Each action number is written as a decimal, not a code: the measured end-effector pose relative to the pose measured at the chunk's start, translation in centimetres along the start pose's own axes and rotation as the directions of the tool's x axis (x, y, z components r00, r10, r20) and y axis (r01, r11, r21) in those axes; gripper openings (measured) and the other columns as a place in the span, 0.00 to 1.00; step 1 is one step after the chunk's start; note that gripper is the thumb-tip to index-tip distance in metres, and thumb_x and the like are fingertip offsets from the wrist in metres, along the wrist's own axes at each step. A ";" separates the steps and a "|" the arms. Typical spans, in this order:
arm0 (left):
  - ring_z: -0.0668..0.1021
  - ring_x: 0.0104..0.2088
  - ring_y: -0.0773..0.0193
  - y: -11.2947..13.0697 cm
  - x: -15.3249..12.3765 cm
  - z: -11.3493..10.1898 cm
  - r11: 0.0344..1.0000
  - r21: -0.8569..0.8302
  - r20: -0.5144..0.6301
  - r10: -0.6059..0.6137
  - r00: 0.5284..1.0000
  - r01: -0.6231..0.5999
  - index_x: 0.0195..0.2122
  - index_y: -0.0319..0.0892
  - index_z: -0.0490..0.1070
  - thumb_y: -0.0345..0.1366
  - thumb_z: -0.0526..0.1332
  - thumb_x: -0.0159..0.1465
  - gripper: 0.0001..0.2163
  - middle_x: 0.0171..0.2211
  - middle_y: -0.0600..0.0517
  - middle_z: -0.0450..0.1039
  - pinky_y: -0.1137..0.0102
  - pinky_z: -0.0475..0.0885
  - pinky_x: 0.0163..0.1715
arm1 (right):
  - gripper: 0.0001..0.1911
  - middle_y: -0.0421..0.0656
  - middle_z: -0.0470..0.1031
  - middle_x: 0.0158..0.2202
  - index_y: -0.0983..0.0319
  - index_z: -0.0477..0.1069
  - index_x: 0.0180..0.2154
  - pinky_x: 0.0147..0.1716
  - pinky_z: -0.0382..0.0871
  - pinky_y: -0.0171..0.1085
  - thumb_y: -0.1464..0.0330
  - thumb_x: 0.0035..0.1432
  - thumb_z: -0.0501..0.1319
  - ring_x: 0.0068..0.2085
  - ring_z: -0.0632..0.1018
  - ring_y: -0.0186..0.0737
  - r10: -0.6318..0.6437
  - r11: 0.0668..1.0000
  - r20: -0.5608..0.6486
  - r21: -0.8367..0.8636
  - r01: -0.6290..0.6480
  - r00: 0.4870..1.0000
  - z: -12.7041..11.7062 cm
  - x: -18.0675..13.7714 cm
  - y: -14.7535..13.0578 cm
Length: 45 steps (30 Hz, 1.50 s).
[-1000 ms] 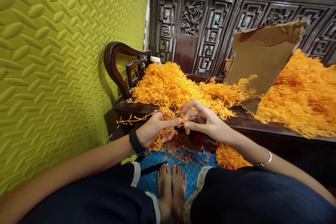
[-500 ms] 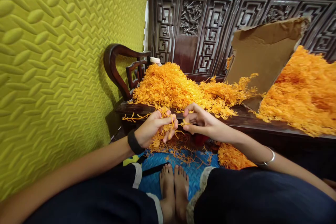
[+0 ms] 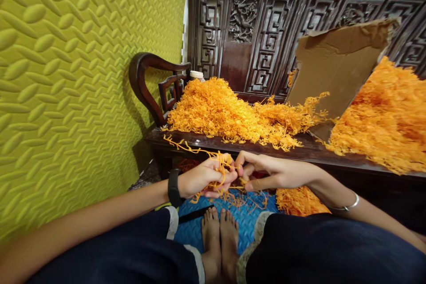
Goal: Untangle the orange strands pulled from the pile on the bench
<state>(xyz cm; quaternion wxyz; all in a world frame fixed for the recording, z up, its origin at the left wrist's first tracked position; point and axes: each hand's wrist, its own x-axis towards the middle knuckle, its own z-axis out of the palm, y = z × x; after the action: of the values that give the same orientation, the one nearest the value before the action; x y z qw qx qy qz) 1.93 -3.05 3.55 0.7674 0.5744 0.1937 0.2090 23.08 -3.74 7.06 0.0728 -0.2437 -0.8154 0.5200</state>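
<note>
- in the head view, my only one, the orange strands (image 3: 222, 169) are looped over and between the fingers of the left hand (image 3: 201, 177), in front of the desk (image 3: 313, 153), with one loose length trailing leftward.
- for this fingertip work, i judge it best to keep the left hold firm but light, so that the thin strands neither slip nor snap.
- i would have the right hand (image 3: 274, 173) take one strand at a time, close to the tangle, with small, steady pulls; the trailing length could snag, so i'd keep it clear.
- the left hand is mostly curled, thumb pressed over the bundle; its forearm reaches in from lower left, wrist nearly straight.
- the right hand is half open, index and thumb parted and bent, its index just beside the left fingertips. orange bits show at its tips, but i cannot tell whether it grips any.
- the right forearm rises from lower right, wrist bent so that the fingers point left.
</note>
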 end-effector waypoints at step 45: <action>0.76 0.26 0.67 0.3 0.7 -1.8 0.854 -0.455 -0.428 0.038 0.903 -0.252 0.34 0.38 0.72 0.31 0.53 0.64 0.09 0.26 0.51 0.75 0.70 0.72 0.31 | 0.13 0.52 0.69 0.44 0.65 0.66 0.48 0.42 0.70 0.43 0.71 0.63 0.50 0.46 0.71 0.43 -0.545 0.463 -0.242 -0.885 0.047 0.803 1.1 5.4 -0.3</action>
<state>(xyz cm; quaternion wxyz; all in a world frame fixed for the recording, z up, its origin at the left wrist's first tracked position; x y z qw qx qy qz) 1.52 -1.17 3.33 0.8143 0.3130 0.2424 0.4244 17.87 -2.14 6.13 0.2445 -0.2195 -0.9433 -0.0474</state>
